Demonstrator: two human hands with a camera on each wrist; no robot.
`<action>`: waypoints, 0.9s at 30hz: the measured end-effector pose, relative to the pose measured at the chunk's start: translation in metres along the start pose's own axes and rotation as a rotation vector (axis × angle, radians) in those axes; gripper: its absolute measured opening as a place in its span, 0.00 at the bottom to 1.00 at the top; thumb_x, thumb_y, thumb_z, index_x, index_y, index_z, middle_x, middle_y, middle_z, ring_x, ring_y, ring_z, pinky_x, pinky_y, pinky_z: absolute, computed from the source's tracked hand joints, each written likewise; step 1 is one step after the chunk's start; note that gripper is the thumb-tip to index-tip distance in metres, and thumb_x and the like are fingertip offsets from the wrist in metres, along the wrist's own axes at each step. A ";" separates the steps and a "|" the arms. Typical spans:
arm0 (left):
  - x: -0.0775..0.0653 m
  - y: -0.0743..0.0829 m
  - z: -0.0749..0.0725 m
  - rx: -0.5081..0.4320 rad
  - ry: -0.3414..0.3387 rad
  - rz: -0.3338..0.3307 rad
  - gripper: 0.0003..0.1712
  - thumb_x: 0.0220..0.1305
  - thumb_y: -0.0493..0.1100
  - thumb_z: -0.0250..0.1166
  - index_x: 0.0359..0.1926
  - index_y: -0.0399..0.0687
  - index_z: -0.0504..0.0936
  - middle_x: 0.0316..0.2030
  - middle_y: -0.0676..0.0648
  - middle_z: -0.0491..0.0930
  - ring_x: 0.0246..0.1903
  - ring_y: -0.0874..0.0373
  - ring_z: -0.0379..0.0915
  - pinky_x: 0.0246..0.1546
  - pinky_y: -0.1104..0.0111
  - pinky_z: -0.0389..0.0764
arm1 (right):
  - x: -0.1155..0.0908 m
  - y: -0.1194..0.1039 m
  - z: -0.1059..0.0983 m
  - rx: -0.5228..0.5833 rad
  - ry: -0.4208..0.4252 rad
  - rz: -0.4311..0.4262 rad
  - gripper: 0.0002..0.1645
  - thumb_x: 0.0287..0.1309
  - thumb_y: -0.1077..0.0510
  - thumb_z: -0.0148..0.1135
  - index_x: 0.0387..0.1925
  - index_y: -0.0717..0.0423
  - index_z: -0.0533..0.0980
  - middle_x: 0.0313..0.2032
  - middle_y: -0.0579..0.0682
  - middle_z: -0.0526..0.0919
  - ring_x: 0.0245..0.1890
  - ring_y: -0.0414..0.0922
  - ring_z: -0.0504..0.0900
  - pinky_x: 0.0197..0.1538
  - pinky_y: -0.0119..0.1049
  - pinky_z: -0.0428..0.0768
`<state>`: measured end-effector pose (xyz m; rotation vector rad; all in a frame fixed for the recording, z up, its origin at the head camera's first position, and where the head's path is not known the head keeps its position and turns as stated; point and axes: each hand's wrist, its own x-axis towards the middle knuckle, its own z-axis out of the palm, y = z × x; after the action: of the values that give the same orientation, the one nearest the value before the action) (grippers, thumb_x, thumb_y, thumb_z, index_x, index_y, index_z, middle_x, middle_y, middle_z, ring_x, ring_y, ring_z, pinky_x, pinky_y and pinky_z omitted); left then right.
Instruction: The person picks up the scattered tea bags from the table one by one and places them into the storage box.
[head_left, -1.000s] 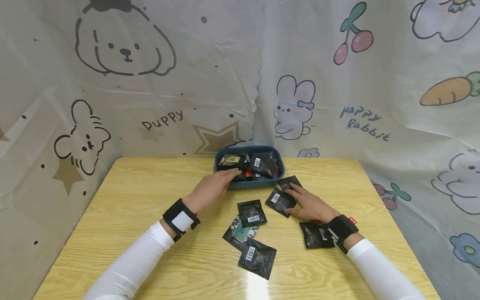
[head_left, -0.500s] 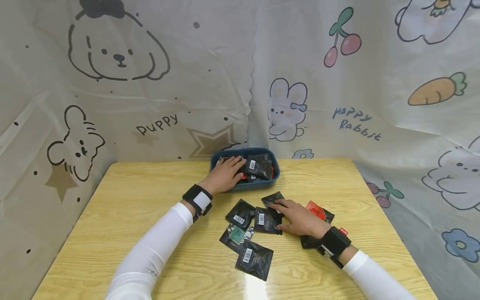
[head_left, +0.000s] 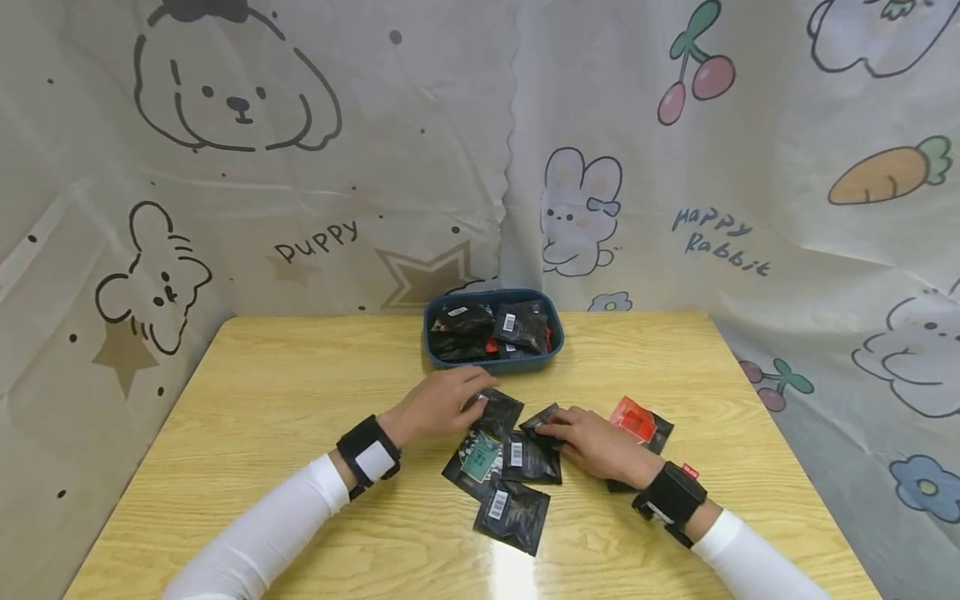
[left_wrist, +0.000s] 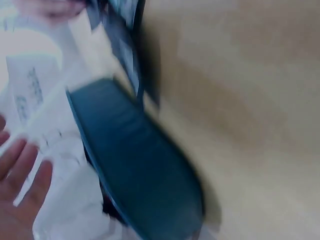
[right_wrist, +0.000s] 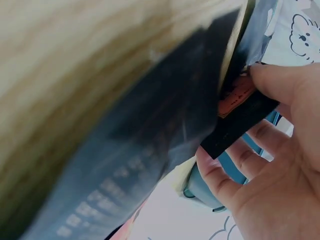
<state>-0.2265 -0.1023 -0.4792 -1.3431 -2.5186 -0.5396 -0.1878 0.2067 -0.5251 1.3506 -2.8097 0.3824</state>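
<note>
My right hand (head_left: 600,446) pinches a small black packet (right_wrist: 235,125) between thumb and fingers; an orange-red label shows on it in the right wrist view. Close above another black packet (head_left: 504,410), my left hand (head_left: 438,406) has its fingers extended; the left wrist view shows them spread and holding nothing. Whether they touch that packet cannot be told. Between and in front of the hands lie a packet with a green label (head_left: 478,460) and black packets with barcodes, one at the middle (head_left: 534,460) and one nearer (head_left: 513,518).
A dark blue box (head_left: 495,365) at the table's back holds several black packets. Beside my right wrist lies a packet with a red label (head_left: 636,419), partly covered by the arm. A patterned cloth (head_left: 420,167) hangs behind the wooden table (head_left: 300,358).
My left hand reached into the box and has come back toward the loose packets. A black packet now lies on top at the box's left. My right hand has shifted slightly left, packets moving with it.
</note>
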 end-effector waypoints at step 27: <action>0.000 0.015 0.035 0.102 -0.393 0.038 0.19 0.69 0.42 0.64 0.59 0.53 0.83 0.52 0.55 0.83 0.48 0.59 0.78 0.48 0.63 0.80 | 0.013 -0.016 -0.083 0.030 0.183 -0.018 0.19 0.69 0.62 0.60 0.59 0.51 0.79 0.49 0.46 0.82 0.48 0.43 0.82 0.48 0.39 0.81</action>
<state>-0.2151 -0.0800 -0.5076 -1.5843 -2.7687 -0.1447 -0.1921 0.2053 -0.4398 1.2740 -2.6515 0.5220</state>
